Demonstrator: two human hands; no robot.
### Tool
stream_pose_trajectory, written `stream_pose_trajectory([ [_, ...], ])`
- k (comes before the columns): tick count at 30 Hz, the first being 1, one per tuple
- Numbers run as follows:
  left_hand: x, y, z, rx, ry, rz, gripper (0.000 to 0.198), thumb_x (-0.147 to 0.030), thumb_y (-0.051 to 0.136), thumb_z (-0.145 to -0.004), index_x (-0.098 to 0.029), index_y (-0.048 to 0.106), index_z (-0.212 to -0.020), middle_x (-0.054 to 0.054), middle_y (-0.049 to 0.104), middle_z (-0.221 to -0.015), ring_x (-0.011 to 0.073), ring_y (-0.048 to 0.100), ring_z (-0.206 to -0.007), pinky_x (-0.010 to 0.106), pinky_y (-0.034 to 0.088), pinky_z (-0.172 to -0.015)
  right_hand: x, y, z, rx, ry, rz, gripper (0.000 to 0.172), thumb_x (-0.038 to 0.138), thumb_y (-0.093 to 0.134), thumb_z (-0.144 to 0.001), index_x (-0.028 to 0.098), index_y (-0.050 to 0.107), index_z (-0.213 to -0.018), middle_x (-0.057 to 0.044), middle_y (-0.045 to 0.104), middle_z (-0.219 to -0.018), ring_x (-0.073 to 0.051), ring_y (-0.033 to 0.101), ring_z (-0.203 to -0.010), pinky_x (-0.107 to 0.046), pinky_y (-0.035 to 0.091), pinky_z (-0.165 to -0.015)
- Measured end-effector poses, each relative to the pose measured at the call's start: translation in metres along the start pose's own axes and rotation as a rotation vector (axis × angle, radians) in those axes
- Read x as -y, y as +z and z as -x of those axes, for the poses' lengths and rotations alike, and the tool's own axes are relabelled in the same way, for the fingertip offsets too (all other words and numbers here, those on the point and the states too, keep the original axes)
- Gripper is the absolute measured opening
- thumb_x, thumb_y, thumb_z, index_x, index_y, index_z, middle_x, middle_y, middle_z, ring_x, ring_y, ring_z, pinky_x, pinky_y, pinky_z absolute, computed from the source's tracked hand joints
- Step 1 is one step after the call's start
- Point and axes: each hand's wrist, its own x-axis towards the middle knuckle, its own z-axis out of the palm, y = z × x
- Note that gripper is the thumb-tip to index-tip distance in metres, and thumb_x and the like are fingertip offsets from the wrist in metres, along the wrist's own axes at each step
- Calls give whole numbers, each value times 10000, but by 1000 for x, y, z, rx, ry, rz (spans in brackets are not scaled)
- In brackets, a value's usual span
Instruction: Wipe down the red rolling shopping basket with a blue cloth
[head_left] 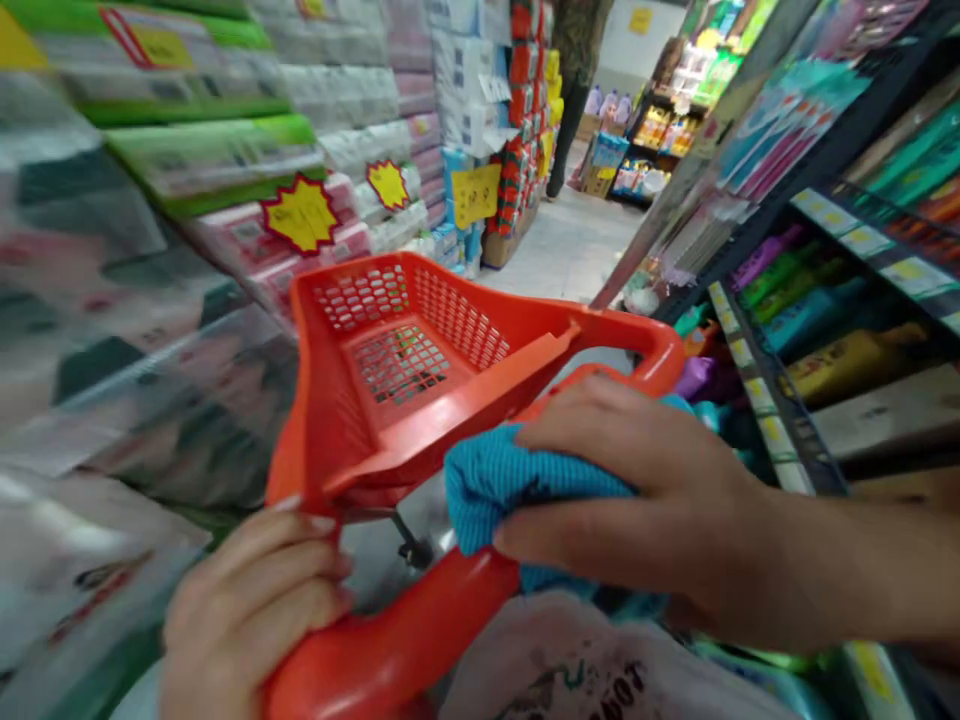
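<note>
Down at the near edge, the left hand is closed round the lower end of the red handle, fingers curled tight, and that looks like the anchor. Beside it a pale printed bag bulges up just under the bar. Across now to the right hand, well apart from the left: fingers over the top, thumb beneath, clamped on a blue cloth that lies bunched on the handle's upper run. So the cloth sits on the bar, between palm and plastic, roughly mid-handle.

Judging by that grip, this is a wipe along the handle, and to do it well the cloth wants wrapping right round the bar rather than riding on top, so the underside gets rubbed too. The left hand should hold firm, since a small wheel shows below and the trolley could roll away under pressure. Long strokes toward the curved corner would cover the part most gripped.

Beyond the hands, the trolley's mesh tub is bare. To the left, wrapped packs with yellow price stars crowd in close; to the right, shelves of coloured bottles stand near. Further off, pale floor runs up the aisle to a person standing at the end.
</note>
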Motion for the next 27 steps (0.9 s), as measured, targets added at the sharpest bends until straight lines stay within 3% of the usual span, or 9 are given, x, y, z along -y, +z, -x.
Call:
stream_pose_trajectory([
  [3,-21,11,-10,-22,81,-63,607,-845,562,-732,-252,606,-851,14,664,-749,215,653,-818,424,555,-878,-6,6,9,-26,-96,43,203,261,508,-992,279,687,-1086,-40,699,-1156,-206,633,-1036,-362,509,-900],
  [9,-64,45,-15,-163,35,-161,612,-802,445,-847,-210,595,-808,43,649,-734,204,645,-800,402,528,-844,-38,16,39,-321,253,294,341,189,559,-882,279,630,-1203,-109,645,-1208,-326,632,-1083,-476,526,-850],
  [13,-74,62,-15,-114,112,-116,573,-670,338,-969,-204,630,-807,40,640,-736,185,626,-803,362,514,-841,-48,25,53,-410,247,296,290,274,593,-899,282,637,-1185,-105,644,-1211,-330,646,-1073,-483,537,-843],
  [16,-60,63,-15,5,256,-101,547,-658,424,-947,-177,641,-1095,73,703,-955,201,650,-1000,359,509,-978,-59,25,59,-485,293,311,262,249,613,-888,278,659,-1145,-92,670,-1157,-307,671,-1016,-442,543,-795],
  [19,-28,60,-17,80,211,-210,625,-662,435,-931,-172,561,-1298,132,681,-1201,242,622,-1179,411,491,-1066,-51,24,63,-545,353,286,247,234,622,-873,292,675,-1108,-80,681,-1109,-313,673,-994,-450,539,-790],
  [23,8,64,-20,101,159,-271,666,-687,336,-928,-173,539,-1300,134,693,-1165,259,639,-1155,463,482,-1087,-11,34,70,-496,198,148,289,193,596,-884,294,654,-1148,-72,671,-1141,-276,666,-1012,-426,550,-809],
  [25,14,69,-23,90,165,-262,681,-704,307,-921,-174,553,-1270,127,699,-1117,262,643,-1120,473,483,-1074,0,40,74,-487,128,91,309,183,576,-890,277,640,-1177,-80,660,-1179,-271,653,-1061,-435,549,-861],
  [27,11,74,-26,92,144,-259,694,-718,277,-917,-171,573,-1225,124,694,-1076,263,640,-1083,470,490,-1044,-2,41,77,-519,165,102,318,186,585,-895,273,629,-1197,-82,649,-1194,-275,639,-1092,-443,544,-894],
])
